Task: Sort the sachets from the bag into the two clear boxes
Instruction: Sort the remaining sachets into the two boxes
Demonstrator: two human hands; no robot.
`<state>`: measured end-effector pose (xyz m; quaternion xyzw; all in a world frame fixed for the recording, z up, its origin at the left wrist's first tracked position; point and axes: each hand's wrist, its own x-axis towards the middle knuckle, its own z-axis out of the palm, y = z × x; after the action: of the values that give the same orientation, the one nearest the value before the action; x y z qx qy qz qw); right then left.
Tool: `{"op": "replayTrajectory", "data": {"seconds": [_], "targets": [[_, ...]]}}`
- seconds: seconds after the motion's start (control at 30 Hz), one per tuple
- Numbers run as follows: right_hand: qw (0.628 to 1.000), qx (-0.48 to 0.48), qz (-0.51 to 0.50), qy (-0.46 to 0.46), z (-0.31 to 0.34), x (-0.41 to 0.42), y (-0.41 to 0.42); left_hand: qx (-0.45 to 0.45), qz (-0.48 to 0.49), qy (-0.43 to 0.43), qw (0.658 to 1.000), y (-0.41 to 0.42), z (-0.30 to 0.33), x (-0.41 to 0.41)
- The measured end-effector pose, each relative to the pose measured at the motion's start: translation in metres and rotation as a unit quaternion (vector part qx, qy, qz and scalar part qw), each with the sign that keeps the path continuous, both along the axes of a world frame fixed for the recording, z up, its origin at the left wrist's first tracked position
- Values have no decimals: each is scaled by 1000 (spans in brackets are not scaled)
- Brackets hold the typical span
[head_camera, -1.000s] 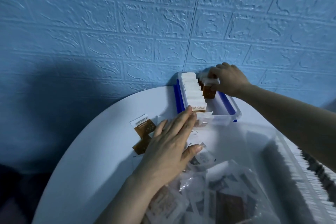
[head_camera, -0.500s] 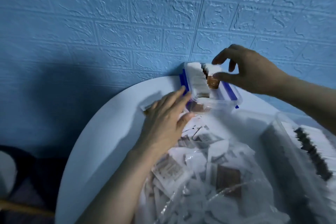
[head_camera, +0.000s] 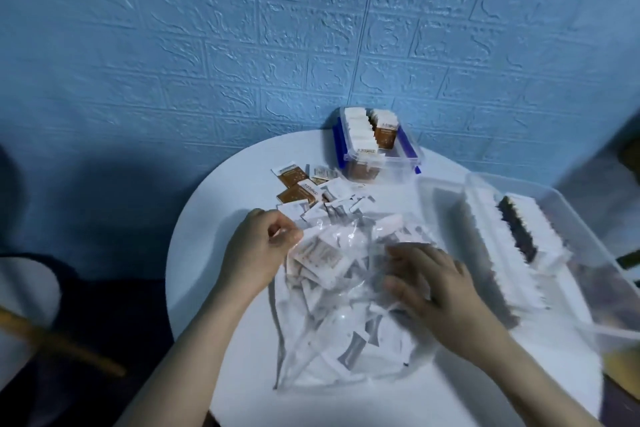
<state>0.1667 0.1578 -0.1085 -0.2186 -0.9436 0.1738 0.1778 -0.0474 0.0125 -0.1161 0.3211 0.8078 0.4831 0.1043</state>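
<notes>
A clear plastic bag (head_camera: 346, 315) full of white and brown sachets lies in the middle of the round white table (head_camera: 221, 204). My left hand (head_camera: 258, 253) pinches the bag's upper left edge. My right hand (head_camera: 433, 284) rests on the bag's right side with its fingers spread; I cannot see anything in it. A small clear box with blue clips (head_camera: 401, 163) stands at the back by the wall, with rows of white and brown sachets upright in it. A large clear box (head_camera: 568, 218) at the right holds long rows of sachets.
Several loose brown and white sachets (head_camera: 298, 187) lie on the table between the bag and the small box. The blue brick-pattern wall (head_camera: 242, 45) rises right behind the table. Dark floor and a wooden stick (head_camera: 59, 343) lie off the table's left edge.
My right hand left the small box and came down onto the bag's right side. My left hand pulled back from the loose sachets and closed on the bag's edge. The view tilted down.
</notes>
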Motion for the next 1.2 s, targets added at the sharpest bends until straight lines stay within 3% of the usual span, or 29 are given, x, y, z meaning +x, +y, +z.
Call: {"op": "replayTrajectory", "data": {"seconds": [0.1, 0.17, 0.33, 0.47, 0.6, 0.7, 0.73, 0.8, 0.87, 0.97, 1.1, 1.2], "targets": [[995, -9, -40, 92, -8, 8, -19, 165, 16, -107, 980, -1, 1, 17], [991, -28, -36, 123, -7, 15, -34, 250, 17, -131, 959, -3, 8, 28], [987, -46, -46, 147, -12, 24, -58, 326, 16, -116, 938, -10, 24, 35], [981, -13, -61, 182, -18, 24, -74, 301, 61, -137, 942, -19, 12, 32], [974, 24, -58, 217, -29, 32, -100, 194, 123, -67, 971, -33, -11, 22], [983, 63, -30, 171, -38, 41, -107, 88, 73, 108, 988, -50, -21, 24], [985, 72, -18, 156, -40, 42, -108, 28, 28, 179, 983, -56, -23, 27], [988, 93, 9, 125, -42, 42, -108, -83, -42, 236, 967, -62, -25, 33], [989, 104, 35, 102, -44, 38, -109, -122, -45, 218, 967, -62, -25, 33], [990, 102, 62, 74, -45, 30, -108, -49, -13, 194, 980, -57, -23, 32], [989, 80, 110, 56, -44, 21, -106, 60, -16, 2, 998, -61, -18, 36], [988, 60, 133, 51, -44, 17, -104, 72, -34, -47, 996, -62, -19, 38]]}}
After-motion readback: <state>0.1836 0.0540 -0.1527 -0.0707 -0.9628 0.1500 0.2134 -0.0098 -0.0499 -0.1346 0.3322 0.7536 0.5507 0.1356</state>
